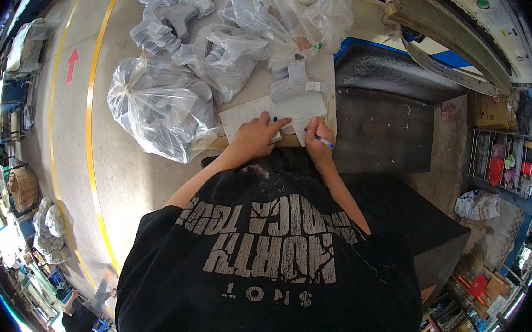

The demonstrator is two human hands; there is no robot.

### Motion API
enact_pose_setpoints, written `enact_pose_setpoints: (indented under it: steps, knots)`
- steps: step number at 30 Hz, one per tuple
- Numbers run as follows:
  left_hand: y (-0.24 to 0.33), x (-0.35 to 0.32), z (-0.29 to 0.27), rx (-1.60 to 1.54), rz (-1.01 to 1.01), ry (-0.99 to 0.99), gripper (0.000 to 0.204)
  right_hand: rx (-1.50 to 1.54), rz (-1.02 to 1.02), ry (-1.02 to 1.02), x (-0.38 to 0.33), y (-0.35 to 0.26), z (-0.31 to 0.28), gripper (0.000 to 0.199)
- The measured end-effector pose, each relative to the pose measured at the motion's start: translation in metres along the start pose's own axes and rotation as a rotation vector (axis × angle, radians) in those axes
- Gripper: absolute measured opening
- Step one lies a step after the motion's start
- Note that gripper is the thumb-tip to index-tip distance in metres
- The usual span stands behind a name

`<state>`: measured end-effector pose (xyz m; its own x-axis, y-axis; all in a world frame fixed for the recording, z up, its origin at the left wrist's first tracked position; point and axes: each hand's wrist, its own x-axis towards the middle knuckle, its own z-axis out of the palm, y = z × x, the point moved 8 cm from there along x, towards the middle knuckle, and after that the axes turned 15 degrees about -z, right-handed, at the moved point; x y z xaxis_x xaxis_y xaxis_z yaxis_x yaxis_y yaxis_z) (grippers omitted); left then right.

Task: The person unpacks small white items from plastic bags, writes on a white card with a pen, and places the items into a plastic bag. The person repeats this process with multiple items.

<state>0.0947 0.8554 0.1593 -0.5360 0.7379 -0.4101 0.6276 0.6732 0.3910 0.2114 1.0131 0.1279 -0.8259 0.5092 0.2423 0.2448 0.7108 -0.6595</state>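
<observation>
A pen with a blue end sits in my right hand, whose fingers are closed around it over a white paper sheet. My left hand rests on the papers with its index finger stretched toward the right hand. Beside that finger shows a small blue piece, too small to name. A small white pad or stack lies partly under the left fingers. Faint handwriting marks another sheet. Grey flat cut parts lie just beyond the papers on the table.
A clear bag of grey parts bulges at the table's left edge. More bags and stacked grey parts fill the far side. A dark open bin stands right of the table. Another person is at far lower left.
</observation>
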Motion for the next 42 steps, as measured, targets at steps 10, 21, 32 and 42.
enact_pose_setpoints:
  steps: [10,21,32,42]
  knots:
    - [0.001,-0.002,-0.001,-0.008,0.014,0.032,0.087,0.010,-0.032,0.021,0.000,0.001,0.000,0.038]
    - [-0.001,0.001,0.002,0.000,0.000,0.022,0.088,0.016,0.004,0.021,0.000,0.003,0.000,0.035]
    - [0.000,0.000,0.000,-0.005,-0.009,0.003,0.086,0.126,0.014,0.163,0.004,0.003,-0.011,0.034]
    - [0.000,0.002,0.002,-0.003,-0.019,-0.018,0.086,0.141,-0.041,0.066,-0.010,0.006,-0.011,0.035]
